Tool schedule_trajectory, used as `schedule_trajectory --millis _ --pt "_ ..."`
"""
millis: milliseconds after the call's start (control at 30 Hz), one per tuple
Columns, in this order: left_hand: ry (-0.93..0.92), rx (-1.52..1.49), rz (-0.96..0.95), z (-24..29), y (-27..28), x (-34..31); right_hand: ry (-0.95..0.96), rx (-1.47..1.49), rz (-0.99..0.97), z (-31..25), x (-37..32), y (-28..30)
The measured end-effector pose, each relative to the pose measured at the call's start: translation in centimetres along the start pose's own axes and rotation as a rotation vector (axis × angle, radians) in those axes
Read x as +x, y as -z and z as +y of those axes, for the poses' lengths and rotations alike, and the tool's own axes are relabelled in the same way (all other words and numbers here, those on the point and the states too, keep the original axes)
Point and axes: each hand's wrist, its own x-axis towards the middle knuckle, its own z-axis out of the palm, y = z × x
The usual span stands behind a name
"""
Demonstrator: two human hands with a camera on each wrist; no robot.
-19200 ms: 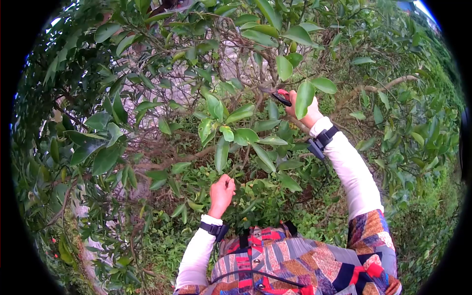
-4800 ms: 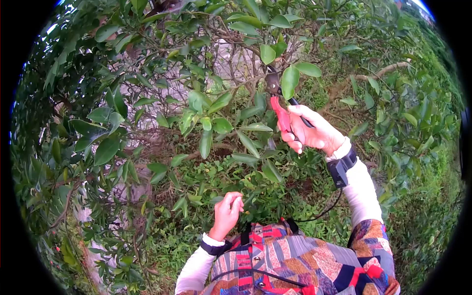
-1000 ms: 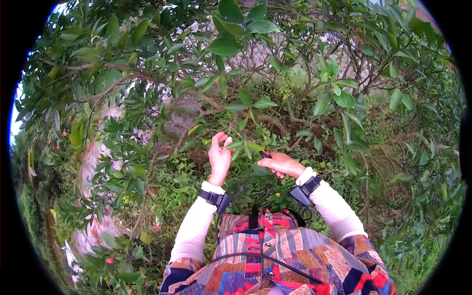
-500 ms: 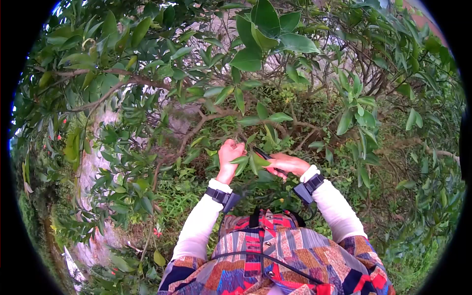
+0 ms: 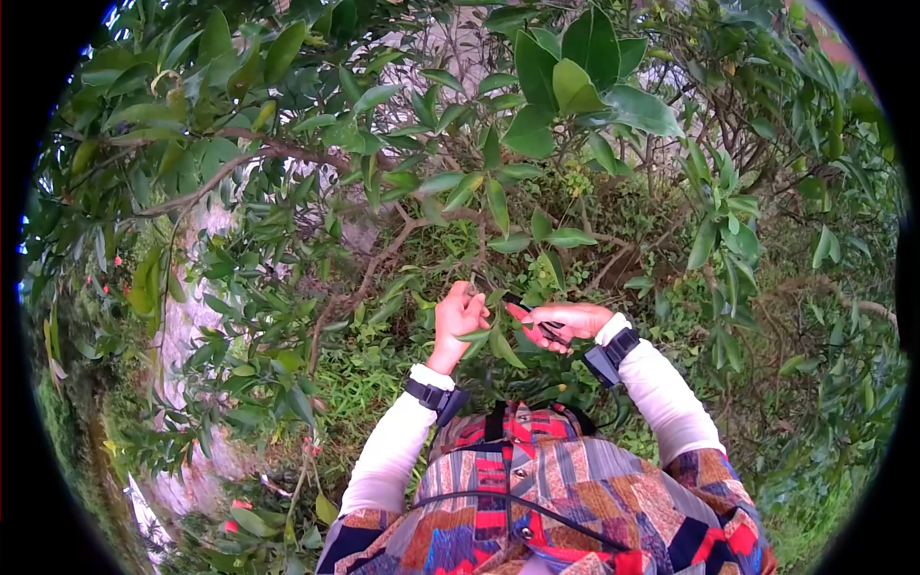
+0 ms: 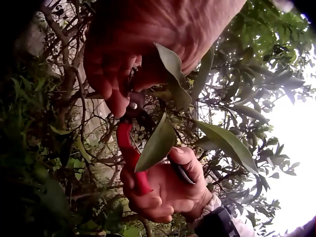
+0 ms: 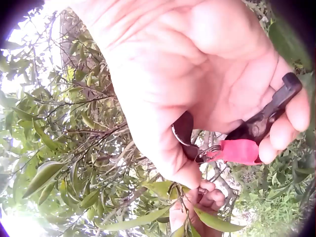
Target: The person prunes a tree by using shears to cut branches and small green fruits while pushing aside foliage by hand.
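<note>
Curled left hand is pinching a leafy twig while the right hand is loosely gripping red-handled shears just beside it, apparently lining up a trim that is likely calling for a firm squeeze.

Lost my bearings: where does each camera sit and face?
Head: on the head, facing forward and down; left hand, right hand, sleeves, shirt show.
Left wrist: on that wrist, facing the shears; left hand near, right hand beyond.
Right wrist: on that wrist, facing the shears; right hand near, left beyond.
Both wrist views share the shears and both hands.
</note>
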Motion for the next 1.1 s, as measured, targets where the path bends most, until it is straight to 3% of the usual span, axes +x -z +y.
schedule_trajectory --millis 167,633,767,967,1100 --pt "0.0 -0.005 -0.001 0.6 -0.1 0.0 0.004 0.123 -0.111 0.3 0.1 0.0" --pt "-0.066 0.051 -0.024 0.7 1.5 0.3 0.023 0.119 -0.013 0.0 0.7 -0.9" --pt "0.018 0.069 -0.04 1.6 1.2 -0.3 0.032 -0.058 0.196 -0.1 -0.6 -2.2" --pt "-0.06 0.046 -0.069 0.5 1.8 0.6 0.049 -0.002 0.035 -0.2 0.3 -0.4" --pt "0.022 0.038 -0.067 1.0 1.8 0.0 0.013 0.067 -0.055 -0.3 0.6 0.5"
